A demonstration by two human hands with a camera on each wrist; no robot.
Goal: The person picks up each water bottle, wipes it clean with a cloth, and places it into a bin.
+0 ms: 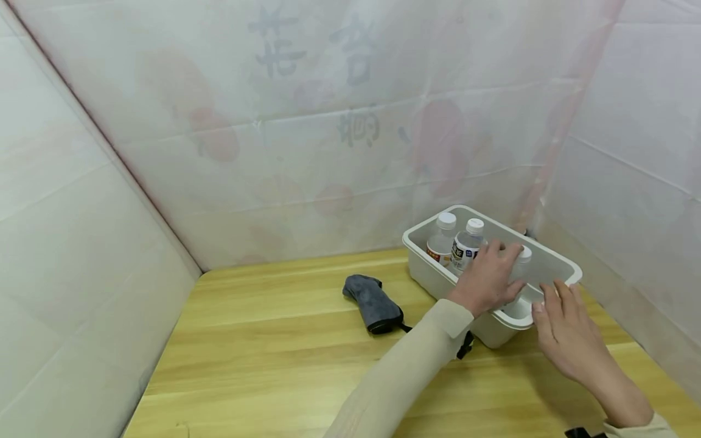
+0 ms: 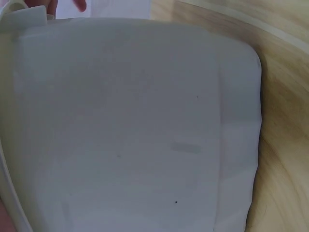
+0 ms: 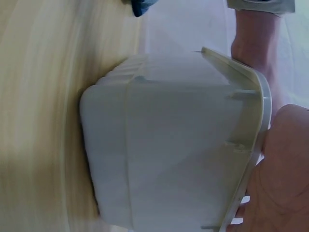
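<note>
Left hand [image 1: 487, 277] was down in the white bin [image 1: 547, 263] at the tabletop's [image 1: 285, 353] far right, fingers curled round a small bottle [image 1: 520, 267]. Right hand [image 1: 564, 331] rested flat against the rim, fingers relaxed. Looked like mid-grab; a clean lift probably comes next.

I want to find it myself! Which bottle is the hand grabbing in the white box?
Look at the wooden table, then the white plastic bin at its far right. Three white-capped bottles stand inside. The left hand grips the bottle nearest the person; the hand hides most of it, while the other two stand free.
</note>
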